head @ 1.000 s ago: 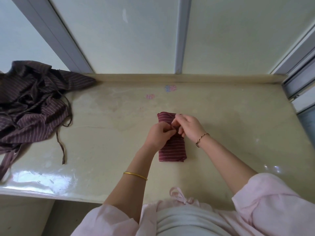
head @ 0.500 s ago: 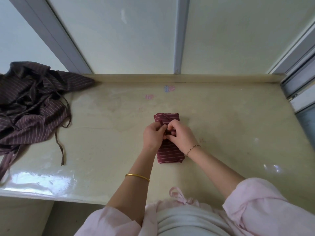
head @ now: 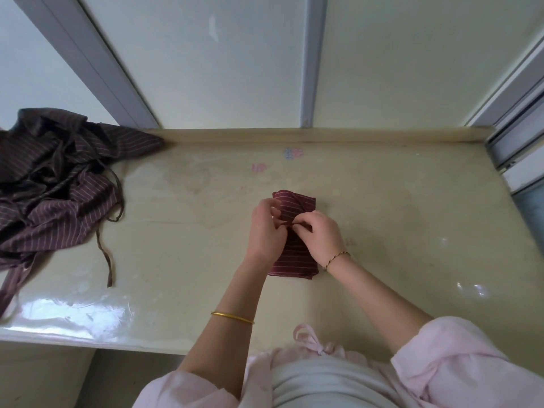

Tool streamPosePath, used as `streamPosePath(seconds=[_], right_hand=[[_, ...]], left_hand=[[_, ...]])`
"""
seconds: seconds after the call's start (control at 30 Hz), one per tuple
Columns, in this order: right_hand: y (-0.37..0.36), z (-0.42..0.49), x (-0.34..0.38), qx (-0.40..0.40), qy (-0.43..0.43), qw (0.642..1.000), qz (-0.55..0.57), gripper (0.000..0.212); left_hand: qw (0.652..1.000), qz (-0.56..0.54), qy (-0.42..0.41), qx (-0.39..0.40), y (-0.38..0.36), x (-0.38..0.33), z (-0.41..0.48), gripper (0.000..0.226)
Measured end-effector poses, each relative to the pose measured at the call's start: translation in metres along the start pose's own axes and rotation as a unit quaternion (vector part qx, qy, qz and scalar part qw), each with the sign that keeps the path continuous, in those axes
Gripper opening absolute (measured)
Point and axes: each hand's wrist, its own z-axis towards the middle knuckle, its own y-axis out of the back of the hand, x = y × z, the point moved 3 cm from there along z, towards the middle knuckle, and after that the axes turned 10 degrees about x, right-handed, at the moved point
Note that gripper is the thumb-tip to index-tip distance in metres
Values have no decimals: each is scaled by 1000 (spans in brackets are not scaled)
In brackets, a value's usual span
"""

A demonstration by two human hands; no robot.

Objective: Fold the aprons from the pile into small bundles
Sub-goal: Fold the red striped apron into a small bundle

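A maroon striped apron folded into a small bundle (head: 294,262) lies in the middle of the glossy cream table (head: 397,231). My left hand (head: 266,228) and my right hand (head: 321,234) sit side by side on top of it. Their fingertips meet at the bundle's middle, where both hands pinch the thin apron strap (head: 290,226) that crosses the bundle. The pile of unfolded dark striped aprons (head: 50,184) lies heaped at the table's far left, with loose straps trailing toward the front.
A raised lip (head: 294,134) and wall panels close off the table's back. A sliding window frame (head: 518,148) stands at the right edge. The front edge runs just ahead of my body. Faint coloured marks (head: 293,153) show on the surface behind the bundle.
Both hands have stayed on the bundle, working the strap at its middle. The right hand slid back toward me, and more of the bundle's far end now shows.
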Motion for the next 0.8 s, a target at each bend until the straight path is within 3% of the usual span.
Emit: streamPosePath(seconds=[0.13,0.3,0.53,0.7,0.8], right_hand=[[1,2,-3,45,-84,979,181,5],[2,2,-9,55,-168,929,326,17],[0,3,-10,68,-151,943,290,12],[19,6,-19,-24,-142,966,215,17],[17,7,-18,-36,-140,972,186,16]], left_hand=[[997,63,-42,-33,-2,-4,-2,26],[992,105,-75,-4,-8,0,-3,15],[977,205,-55,13,-10,-4,7,6],[972,234,-26,-5,0,7,9,8],[969,246,14,8,5,12,12,12]])
